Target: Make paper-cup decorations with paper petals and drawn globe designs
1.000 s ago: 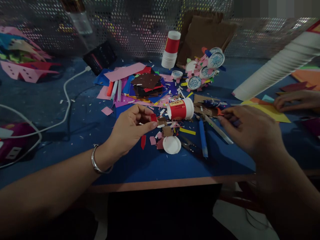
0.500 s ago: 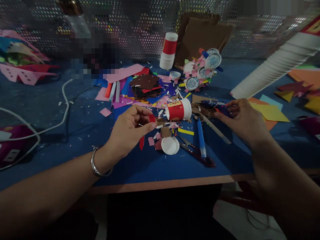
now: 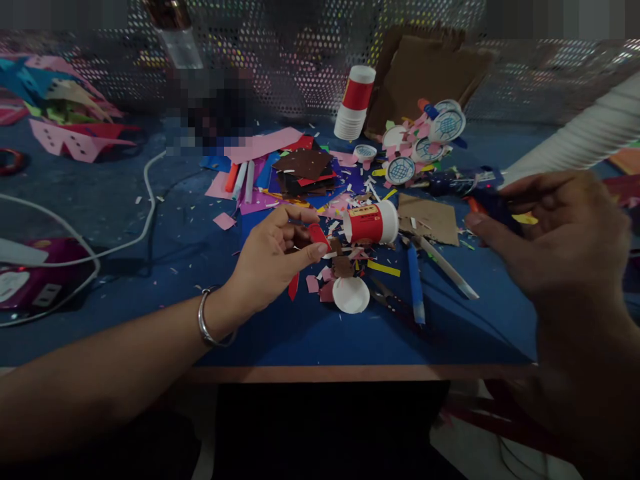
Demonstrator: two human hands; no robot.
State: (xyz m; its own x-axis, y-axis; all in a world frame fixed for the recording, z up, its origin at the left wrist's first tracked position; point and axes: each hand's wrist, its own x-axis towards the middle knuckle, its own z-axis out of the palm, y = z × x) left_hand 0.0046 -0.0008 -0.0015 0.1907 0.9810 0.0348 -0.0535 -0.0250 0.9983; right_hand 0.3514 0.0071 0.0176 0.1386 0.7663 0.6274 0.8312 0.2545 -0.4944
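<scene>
The left hand [image 3: 273, 257] is pinching a small red paper piece [image 3: 319, 236], thumb and fingers nearly together; the right hand [image 3: 565, 233] is curling around a dark blue glue gun [image 3: 460, 180], nozzle pointing left. A strip of blue table [image 3: 310, 333] is running between the left hand and the brown near edge [image 3: 350, 375]. Between the hands, a paper cup [image 3: 371, 223] is lying sideways among scraps [image 3: 313, 284]. Behind, a perforated panel [image 3: 300, 73] is standing.

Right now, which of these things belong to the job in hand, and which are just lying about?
Apparently in the job:
red piece, in the left hand
blue glue gun, in the right hand

Probably just lying about:
purple socket block
cardboard at the back
folded pink paper
</scene>
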